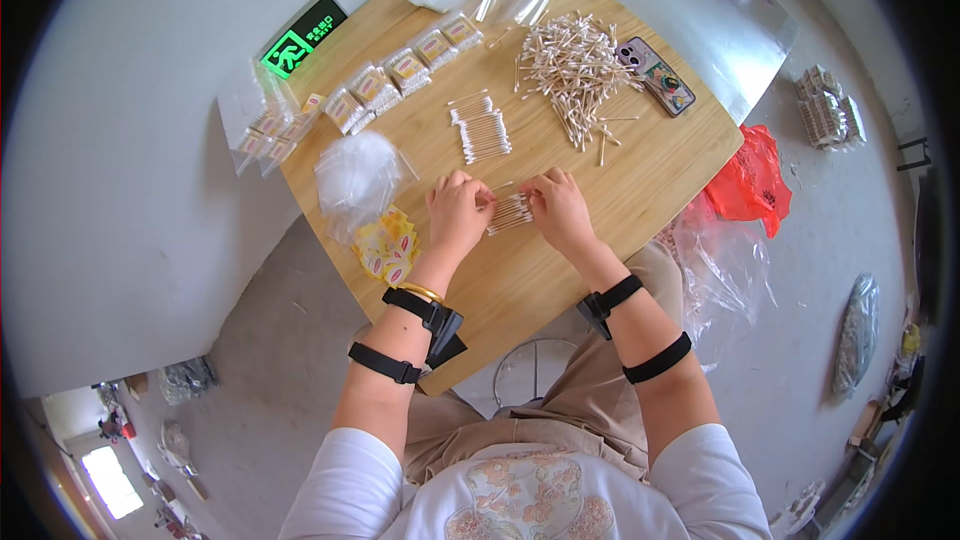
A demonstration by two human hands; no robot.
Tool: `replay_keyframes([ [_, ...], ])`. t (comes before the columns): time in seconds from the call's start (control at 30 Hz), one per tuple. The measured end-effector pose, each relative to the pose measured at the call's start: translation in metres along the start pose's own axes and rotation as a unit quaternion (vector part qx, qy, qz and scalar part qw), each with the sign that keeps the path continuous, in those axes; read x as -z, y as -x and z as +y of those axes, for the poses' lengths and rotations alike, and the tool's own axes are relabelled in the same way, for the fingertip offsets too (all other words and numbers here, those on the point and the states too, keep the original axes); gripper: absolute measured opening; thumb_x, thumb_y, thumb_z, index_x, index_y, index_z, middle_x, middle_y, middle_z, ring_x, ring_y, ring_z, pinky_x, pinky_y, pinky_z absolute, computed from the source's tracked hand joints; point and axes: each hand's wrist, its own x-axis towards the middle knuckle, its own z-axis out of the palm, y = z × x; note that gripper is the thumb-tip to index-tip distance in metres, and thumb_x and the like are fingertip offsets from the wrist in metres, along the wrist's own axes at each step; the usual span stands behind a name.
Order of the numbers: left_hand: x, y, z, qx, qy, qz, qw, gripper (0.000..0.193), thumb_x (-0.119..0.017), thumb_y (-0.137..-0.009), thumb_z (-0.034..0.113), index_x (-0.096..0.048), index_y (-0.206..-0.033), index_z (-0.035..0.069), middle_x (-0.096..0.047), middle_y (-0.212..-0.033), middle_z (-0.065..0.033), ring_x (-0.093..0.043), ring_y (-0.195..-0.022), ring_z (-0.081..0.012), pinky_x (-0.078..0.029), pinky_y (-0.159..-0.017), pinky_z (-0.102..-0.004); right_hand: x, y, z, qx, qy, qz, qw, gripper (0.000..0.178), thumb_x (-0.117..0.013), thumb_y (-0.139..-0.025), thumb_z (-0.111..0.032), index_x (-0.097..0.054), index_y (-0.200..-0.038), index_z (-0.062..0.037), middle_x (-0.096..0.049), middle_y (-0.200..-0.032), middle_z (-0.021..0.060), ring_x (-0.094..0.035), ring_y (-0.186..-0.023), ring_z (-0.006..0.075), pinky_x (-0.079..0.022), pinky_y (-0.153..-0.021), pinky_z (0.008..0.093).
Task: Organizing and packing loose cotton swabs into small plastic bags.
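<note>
One short row of double-tipped cotton swabs (511, 216) lies on the wooden table (655, 165) between the left hand (458, 214) and the right hand (561, 210). Each hand's fingertips curl in at the swab ends; whether they pinch any, I cannot tell. Beyond lie another swab row (483, 132) and a loose swab heap (570, 60).
</note>
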Motion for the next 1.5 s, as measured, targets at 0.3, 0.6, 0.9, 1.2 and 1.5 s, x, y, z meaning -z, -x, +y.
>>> replay_keyframes([
  [0.3, 0.024, 0.007, 0.017, -0.065, -0.002, 0.053, 0.996, 0.008, -0.077, -0.076, 0.016, -0.069, -0.079, 0.017, -0.063, -0.093, 0.0022, -0.056, -0.099, -0.0222, -0.037, -0.088, -0.0402, 0.020, -0.002, -0.024, 0.042, -0.087, 0.016, 0.995, 0.016, -0.073, -0.079, -0.007, -0.072, -0.094, -0.0098, -0.061, -0.096, 0.0103, -0.056, -0.098, 0.0320, -0.049, -0.087, 0.0409],
  [0.6, 0.067, 0.034, 0.034, -0.091, 0.081, 0.036, 0.992, 0.008, -0.076, -0.081, 0.014, -0.068, -0.081, 0.013, -0.067, -0.079, 0.0033, -0.057, -0.074, -0.0165, -0.036, -0.085, -0.0358, 0.053, 0.017, -0.040, -0.027, -0.185, -0.011, 0.982, 0.009, -0.075, -0.084, -0.010, -0.072, -0.092, -0.0064, -0.065, -0.089, 0.0059, -0.061, -0.087, 0.0201, -0.050, -0.077, 0.0326],
  [0.9, 0.094, 0.060, 0.061, -0.088, 0.107, 0.041, 0.990, 0.009, -0.077, -0.080, 0.014, -0.068, -0.083, 0.013, -0.069, -0.081, 0.0039, -0.057, -0.076, -0.0161, -0.036, -0.085, -0.0344, 0.078, 0.044, -0.070, -0.051, -0.318, -0.075, 0.944, 0.012, -0.070, -0.094, -0.009, -0.069, -0.099, 0.0020, -0.072, -0.086, 0.0030, -0.064, -0.079, 0.0073, -0.049, -0.070, 0.0216],
  [1.2, 0.084, 0.072, 0.063, -0.003, 0.317, -0.001, 0.948, 0.008, -0.075, -0.084, 0.009, -0.070, -0.089, 0.007, -0.070, -0.083, 0.0003, -0.056, -0.073, -0.0112, -0.046, -0.075, -0.0289, 0.087, 0.080, -0.059, -0.078, -0.459, -0.094, 0.880, 0.011, -0.068, -0.094, -0.008, -0.068, -0.097, 0.0025, -0.071, -0.087, 0.0026, -0.065, -0.083, 0.0087, -0.052, -0.075, 0.0243],
  [1.5, 0.086, 0.079, 0.063, 0.028, 0.433, -0.031, 0.901, 0.013, -0.074, -0.089, 0.010, -0.066, -0.097, 0.003, -0.067, -0.089, 0.0015, -0.056, -0.078, -0.0059, -0.047, -0.074, -0.0225, 0.107, 0.115, -0.079, 0.003, -0.110, -0.190, 0.976, 0.016, -0.072, -0.086, -0.015, -0.071, -0.096, -0.0022, -0.068, -0.076, 0.0111, -0.063, -0.071, 0.0170, -0.049, -0.067, 0.0300],
])
